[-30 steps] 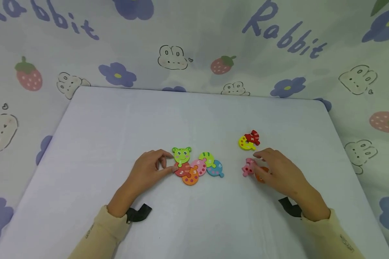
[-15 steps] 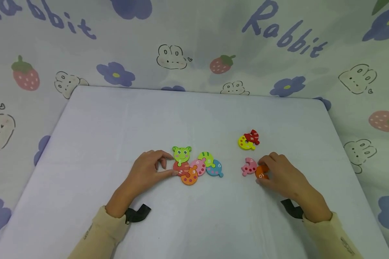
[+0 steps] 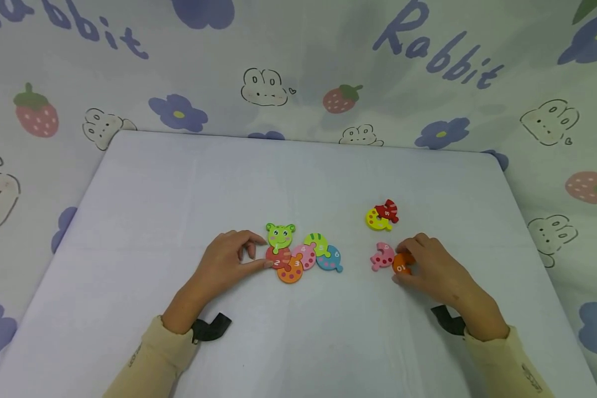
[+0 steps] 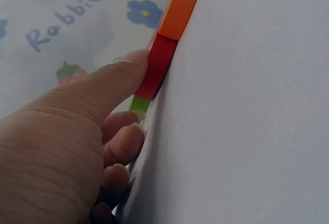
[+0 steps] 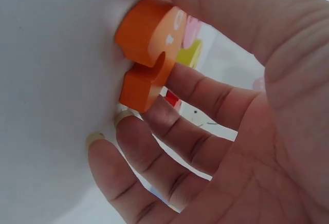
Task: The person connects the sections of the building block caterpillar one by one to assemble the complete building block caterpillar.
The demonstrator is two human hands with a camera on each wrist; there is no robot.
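- Since a second ago, the right hand (image 3: 430,267) has drawn back from the pink spotted piece (image 3: 383,256) onto the orange 10 piece (image 3: 402,265), while the left hand (image 3: 226,261) stays by the green head piece (image 3: 279,237)
- Patterned cloth (image 3: 298,50) with flowers, strawberries, rabbits and the word Rabbit surrounds the far and side edges of the white table (image 3: 154,188)
- Beige sleeves (image 3: 146,356) cover both forearms, a black strap (image 3: 212,327) showing at each wrist
- Left fingers are loosely bent, thumb well apart from the index; the thumb tip touches the side of the red 2 piece (image 3: 276,258), without a clear grasp
- Right thumb and index are partly open, gripping opposite sides of the orange 10 piece, which lies just beside the pink spotted piece
- Joined in a row on the table, head piece through blue 6 piece (image 3: 330,258), six pieces lie between the hands
- Yellow piece (image 3: 376,220) and red 8 piece (image 3: 388,210) touch, farther back than the right hand
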